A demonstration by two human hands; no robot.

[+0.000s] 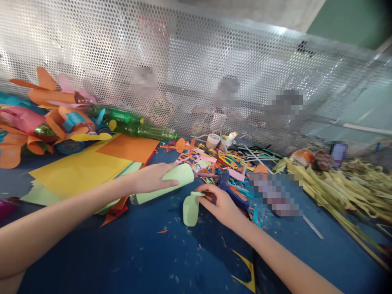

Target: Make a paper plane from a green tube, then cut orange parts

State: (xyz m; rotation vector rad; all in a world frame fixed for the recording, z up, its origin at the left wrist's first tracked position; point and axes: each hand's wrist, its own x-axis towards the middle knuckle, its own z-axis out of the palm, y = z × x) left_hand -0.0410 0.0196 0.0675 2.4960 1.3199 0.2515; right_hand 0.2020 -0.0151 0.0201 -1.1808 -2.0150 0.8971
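Observation:
A plastic bottle wrapped in pale green paper lies on its side on the blue table. Over it, my left hand is wrapped, the thumb along the near side. My right hand pinches a pale green paper cutout by its folded top end, and the rounded part hangs down just in front of the bottle. Right behind my right hand are dark blue-handled scissors, partly covered by paper scraps.
Sheets of coloured paper lie to the left. Behind them are bottles decorated with paper petals and green bottles. Paper scraps cover the back middle. Dried plant strips lie right, before a perforated metal panel.

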